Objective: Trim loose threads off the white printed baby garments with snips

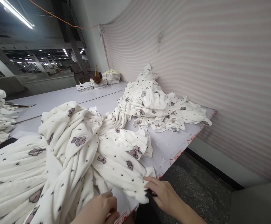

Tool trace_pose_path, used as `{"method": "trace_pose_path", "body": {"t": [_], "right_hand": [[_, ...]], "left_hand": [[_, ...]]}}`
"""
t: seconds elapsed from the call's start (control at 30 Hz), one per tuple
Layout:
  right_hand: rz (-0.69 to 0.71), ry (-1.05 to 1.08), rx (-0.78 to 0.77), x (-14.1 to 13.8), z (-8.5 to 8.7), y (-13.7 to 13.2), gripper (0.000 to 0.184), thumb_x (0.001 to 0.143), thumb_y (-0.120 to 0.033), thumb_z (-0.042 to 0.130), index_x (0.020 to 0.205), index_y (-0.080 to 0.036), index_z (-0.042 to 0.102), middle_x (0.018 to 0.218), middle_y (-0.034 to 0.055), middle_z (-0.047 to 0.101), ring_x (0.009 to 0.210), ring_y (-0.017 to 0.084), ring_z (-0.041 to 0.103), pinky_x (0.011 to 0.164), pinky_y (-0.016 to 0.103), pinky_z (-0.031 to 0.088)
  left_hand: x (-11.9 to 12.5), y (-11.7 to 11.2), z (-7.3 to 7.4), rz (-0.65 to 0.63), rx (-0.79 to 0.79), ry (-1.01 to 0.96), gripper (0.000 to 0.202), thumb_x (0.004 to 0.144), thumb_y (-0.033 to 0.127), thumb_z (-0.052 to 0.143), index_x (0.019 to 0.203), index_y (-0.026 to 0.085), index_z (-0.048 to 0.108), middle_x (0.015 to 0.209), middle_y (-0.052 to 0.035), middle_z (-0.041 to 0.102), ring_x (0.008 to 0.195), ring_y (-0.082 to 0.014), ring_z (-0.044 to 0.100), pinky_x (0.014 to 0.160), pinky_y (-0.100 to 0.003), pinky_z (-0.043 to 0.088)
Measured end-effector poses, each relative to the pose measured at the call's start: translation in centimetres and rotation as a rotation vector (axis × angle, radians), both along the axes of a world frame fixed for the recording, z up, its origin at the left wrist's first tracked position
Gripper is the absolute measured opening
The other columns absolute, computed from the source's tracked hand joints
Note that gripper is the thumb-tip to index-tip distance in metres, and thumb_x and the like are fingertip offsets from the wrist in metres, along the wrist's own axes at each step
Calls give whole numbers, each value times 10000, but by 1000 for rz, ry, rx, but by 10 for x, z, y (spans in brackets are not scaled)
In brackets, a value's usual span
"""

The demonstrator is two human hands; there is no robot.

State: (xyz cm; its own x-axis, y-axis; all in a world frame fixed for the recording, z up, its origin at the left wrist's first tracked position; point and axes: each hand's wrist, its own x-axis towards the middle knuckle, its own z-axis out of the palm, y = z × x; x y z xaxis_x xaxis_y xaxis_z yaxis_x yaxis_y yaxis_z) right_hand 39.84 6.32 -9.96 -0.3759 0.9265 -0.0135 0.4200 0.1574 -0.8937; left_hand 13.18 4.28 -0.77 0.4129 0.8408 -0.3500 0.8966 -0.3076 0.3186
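The left hand [100, 207] curled over the table [162, 147], its grip unclear, while the right hand [162, 192] pinched bear-print cloth [120, 161] at the table's edge.

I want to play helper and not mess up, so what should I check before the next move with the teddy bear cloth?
1. Right hand on the bear-print cloth: ok, its fingers grip the gathered end by the table edge.
2. Left hand holding cloth too: cannot tell, its curled fingers hide that.
3. Bear-print cloth smooth and flat: not ok, it is bunched and creased.
4. Bear-print cloth apart from the heap by the wall: cannot tell, their folds run together in this view.
5. Folded stacks away from the hands: ok, they are at the table's far end.
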Motion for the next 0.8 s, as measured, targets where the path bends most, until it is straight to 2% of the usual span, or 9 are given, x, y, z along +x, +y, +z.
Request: {"method": "trace_pose_path", "body": {"t": [0.07,0.13,0.2,0.3,0.4,0.5,0.6,0.7,0.8], "right_hand": [[-101,133,-58,-6,1,3,122,854,-252,545,875,-226,662,888,32,706,810,193,627,759,286,453],[-190,245,-137,-18,2,3,334,952,-450,397,920,-212,629,713,9,648,594,142,578,591,242,453],[-234,358,-233,-35,2,-1,507,936,-612,315,944,-197,606,565,-36,558,390,90,435,427,200,378],[-287,571,-423,-57,1,-8,600,837,-745,377,879,-184,585,404,-126,334,288,44,199,315,162,221],[-516,794,-552,-59,3,-8,513,748,-693,597,861,-193,577,483,-96,445,332,41,304,332,150,251],[-587,618,-301,-45,9,-4,394,796,-584,618,859,-195,605,732,9,628,603,137,575,535,214,470],[-593,259,63,-32,18,-9,294,863,-484,563,933,-201,602,937,86,649,833,232,620,712,304,513],[-630,63,333,-30,30,-24,247,865,-395,568,1050,-232,575,1029,109,612,863,247,626,695,309,518],[-433,91,361,-36,41,-35,203,856,-388,575,1019,-275,620,901,60,626,753,211,642,635,269,523]], "left_hand": [[17,4,-10,74,-84,-165,271,732,191,597,965,261,717,860,-36,748,729,-237,704,694,-326,541],[29,2,-31,174,-66,-351,578,681,229,673,1249,252,569,1098,-83,711,889,-255,691,791,-348,544],[38,-1,-54,311,63,-526,752,665,259,694,1357,187,409,1288,-158,592,1095,-288,614,895,-387,514],[46,-3,-69,439,237,-712,574,762,247,565,1294,162,367,1116,-134,640,1005,-247,638,884,-395,513],[44,-1,-59,387,316,-731,402,811,196,458,1210,214,416,875,-27,629,732,-170,632,736,-306,536],[38,0,-41,274,453,-685,237,836,166,431,1039,236,530,837,-24,594,691,-160,591,645,-253,502],[34,2,-31,228,607,-683,184,822,124,417,895,219,557,891,-49,553,752,-174,578,668,-268,497],[32,5,-28,268,628,-693,146,778,95,440,809,215,518,1004,-75,527,856,-198,581,610,-243,496],[32,8,-27,214,558,-771,159,759,64,438,737,222,432,954,-63,546,837,-189,577,584,-222,483]]}}
